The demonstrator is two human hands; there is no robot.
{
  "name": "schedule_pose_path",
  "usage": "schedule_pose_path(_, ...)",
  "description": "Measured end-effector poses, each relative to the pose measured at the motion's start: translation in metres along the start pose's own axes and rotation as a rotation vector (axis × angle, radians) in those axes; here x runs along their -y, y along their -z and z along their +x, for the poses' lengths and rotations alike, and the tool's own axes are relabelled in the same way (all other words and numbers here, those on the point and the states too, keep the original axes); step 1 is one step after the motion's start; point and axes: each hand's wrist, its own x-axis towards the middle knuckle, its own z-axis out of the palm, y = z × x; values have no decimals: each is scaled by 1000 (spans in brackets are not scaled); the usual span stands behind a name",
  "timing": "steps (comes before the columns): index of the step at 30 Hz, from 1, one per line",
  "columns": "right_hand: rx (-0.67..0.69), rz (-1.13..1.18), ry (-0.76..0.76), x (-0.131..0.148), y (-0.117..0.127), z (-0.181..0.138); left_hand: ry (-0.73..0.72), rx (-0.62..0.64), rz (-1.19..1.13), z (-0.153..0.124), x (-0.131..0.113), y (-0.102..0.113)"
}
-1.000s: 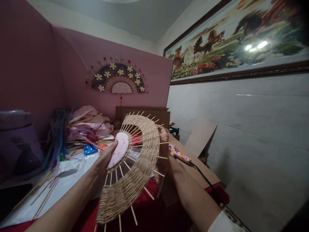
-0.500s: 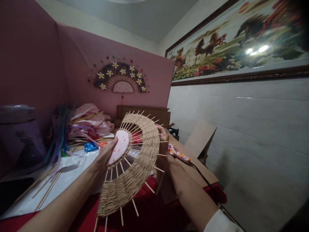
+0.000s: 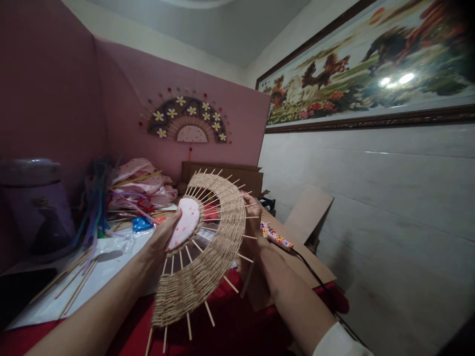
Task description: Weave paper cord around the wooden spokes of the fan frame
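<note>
A person held a half-ring fan of tan woven cord and pale wooden sticks [image 3: 232, 232] tilted above a red-clothed table [image 3: 126, 331], the left hand [image 3: 165, 235] gripping its pink, red-dotted, half-round centre piece [image 3: 185, 220], thumb on the front and other fingers out of sight behind. Bent fingers of the right hand [image 3: 253, 218] sat among the stick ends at the fan's outer rim, partly hidden, and whether they closed on it could not be told. Near the right wrist, a flower-patterned handle with a black cord [image 3: 277, 237] lay on flat brown cardboard [image 3: 302, 268].
</note>
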Motion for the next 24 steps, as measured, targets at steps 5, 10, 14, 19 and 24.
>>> schedule_pose_path(5, -26, 18, -4, 11, -6, -4, 12, 15, -52, 2, 0, 1)
schedule_pose_path(10, -33, 22, -2, 19, -6, -8, 5, -23, -47, -2, -2, -3)
schedule_pose_path(14, -37, 20, -3, 22, -5, -9, 29, -26, -58, -2, -1, -2)
schedule_pose_path(19, -49, 13, -1, 23, -4, -10, -4, 5, -68, 4, 1, 3)
schedule_pose_path(24, -43, 4, 3, 23, -4, -10, -5, 0, -15, 3, 0, 2)
